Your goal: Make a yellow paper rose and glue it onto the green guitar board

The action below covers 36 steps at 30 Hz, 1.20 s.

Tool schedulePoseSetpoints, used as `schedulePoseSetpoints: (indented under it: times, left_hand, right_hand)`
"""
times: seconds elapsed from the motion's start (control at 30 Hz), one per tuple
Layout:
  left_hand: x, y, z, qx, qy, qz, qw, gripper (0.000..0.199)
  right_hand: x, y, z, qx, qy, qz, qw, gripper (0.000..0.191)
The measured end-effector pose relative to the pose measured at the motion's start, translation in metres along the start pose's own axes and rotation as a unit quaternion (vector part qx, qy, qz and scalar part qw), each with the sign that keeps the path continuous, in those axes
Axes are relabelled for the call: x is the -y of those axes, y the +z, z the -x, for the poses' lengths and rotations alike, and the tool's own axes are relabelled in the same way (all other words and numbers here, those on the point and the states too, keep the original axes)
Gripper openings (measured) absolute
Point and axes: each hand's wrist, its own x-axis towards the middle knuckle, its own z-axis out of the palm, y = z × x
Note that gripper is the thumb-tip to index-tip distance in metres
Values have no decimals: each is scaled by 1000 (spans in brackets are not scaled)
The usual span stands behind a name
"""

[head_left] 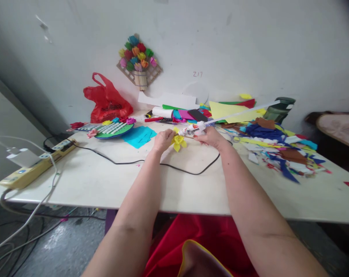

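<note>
My left hand [164,141] is closed, its fingertips pinching the edge of a yellow paper flower [178,142] just above the table. Close on the other side, my right hand [210,137] is wrapped round a white glue gun [200,127], whose front end points left towards the flower. A long, clear glue stick [244,111] runs out from the back of the gun to the upper right. Something thin and brownish lies between the two hands, too small to make out. My fingers partly hide the flower and the gun's handle.
A black cord [116,163] loops across the white table from a yellow power strip [18,175]. Blue paper [140,136], a green decorated disc [116,131] and a red bag [106,102] stand left. Paper scraps [292,156] and a green bottle [278,111] are right.
</note>
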Motion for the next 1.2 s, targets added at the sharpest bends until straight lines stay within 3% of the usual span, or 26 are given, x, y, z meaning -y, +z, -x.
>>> schedulePoseSetpoints:
  times: [0.43,0.63,1.2]
  left_hand:
    - [2,3,-2,-7,2,-9,1000,34]
    - [4,4,-3,-21,-17,-37,999,34]
    - [5,8,-5,-42,-28,-68,996,40]
  right_hand:
    - [17,-4,2,-41,-51,198,978,24]
    - [16,-3,3,-42,-78,185,979,30]
    - [25,-4,7,-49,-74,164,982,27]
